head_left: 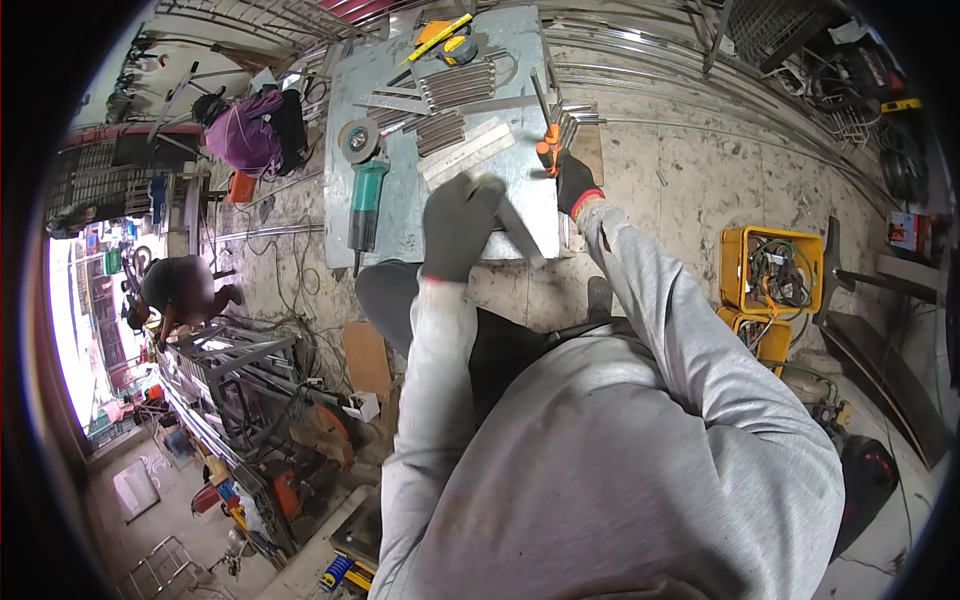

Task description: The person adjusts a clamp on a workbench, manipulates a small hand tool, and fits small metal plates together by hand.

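Note:
My left hand (pixel 462 228), in a dark grey glove, is closed over the near edge of the metal-topped table (pixel 340 105). A flat grey metal piece (pixel 520 237), smeared by motion, sticks out from it. My right hand (pixel 574 180), gloved with a red cuff, grips an orange-handled bar clamp (pixel 549 148) at the table's right edge. Several short metal bars (pixel 572 122) lie just beyond the clamp. A pale flat bar (pixel 468 153) and stacked grey metal strips (pixel 458 88) rest on the tabletop. Left of my left hand lies a green angle grinder (pixel 367 200).
A tape measure (pixel 459 50) and yellow level (pixel 440 38) lie at the table's far end. Yellow crates (pixel 735 270) with cables stand at right. One person in purple (pixel 246 135) crouches left; another person (pixel 180 288) bends farther back. Metal frames (pixel 215 375) fill the lower left.

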A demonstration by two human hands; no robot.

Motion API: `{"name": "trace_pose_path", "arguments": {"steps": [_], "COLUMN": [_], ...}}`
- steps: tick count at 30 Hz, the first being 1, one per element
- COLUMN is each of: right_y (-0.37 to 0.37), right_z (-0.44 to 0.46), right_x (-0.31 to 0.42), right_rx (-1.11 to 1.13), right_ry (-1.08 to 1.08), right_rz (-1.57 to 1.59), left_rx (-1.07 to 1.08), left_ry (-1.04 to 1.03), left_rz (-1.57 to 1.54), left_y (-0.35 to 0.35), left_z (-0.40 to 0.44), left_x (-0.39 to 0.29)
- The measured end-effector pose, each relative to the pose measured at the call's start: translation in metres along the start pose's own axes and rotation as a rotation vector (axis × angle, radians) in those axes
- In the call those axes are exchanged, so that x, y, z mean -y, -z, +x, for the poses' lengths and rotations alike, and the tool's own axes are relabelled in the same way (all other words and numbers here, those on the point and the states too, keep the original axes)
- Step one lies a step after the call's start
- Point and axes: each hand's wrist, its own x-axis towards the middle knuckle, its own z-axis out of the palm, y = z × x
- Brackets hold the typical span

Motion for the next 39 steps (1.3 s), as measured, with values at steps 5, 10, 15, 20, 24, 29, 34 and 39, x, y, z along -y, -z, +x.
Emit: {"name": "trace_pose_path", "arguments": {"steps": [5, 10, 15, 20, 24, 29, 34, 39], "right_y": [-0.009, -0.004, 0.002, 0.018, 0.02, 0.023, 0.023, 0.024], "right_z": [0.028, -0.016, 0.001, -0.03, -0.03, -0.035, -0.028, -0.029], "right_x": [-0.06, 0.045, -0.008, 0.052, 0.055, 0.071, 0.053, 0.045], "right_rx": [0.03, 0.016, 0.085, 0.077, 0.11, 0.127, 0.153, 0.141], "right_ry": [-0.037, -0.317, 0.018, 0.238, 0.21, 0.251, 0.253, 0.271], "right_rz": [0.314, 0.69, -0.059, -0.606, -0.521, -0.56, -0.585, -0.605], "left_rx": [0.037, -0.146, -0.161, -0.092, -0.23, -0.156, 0.122, 0.204], "left_ry": [-0.089, -0.343, -0.572, -0.498, -0.271, -0.31, -0.279, 0.661], "left_rz": [0.25, 0.603, 0.617, 0.426, 0.393, 0.533, 0.552, -0.843], "left_y": [-0.044, -0.069, -0.114, -0.095, -0.093, -0.089, -0.116, -0.118], "left_z": [0.061, 0.022, -0.07, -0.104, -0.12, -0.124, -0.113, -0.107], "left_x": [0.011, 0.026, 0.058, 0.04, 0.054, 0.087, 0.122, 0.085]}}
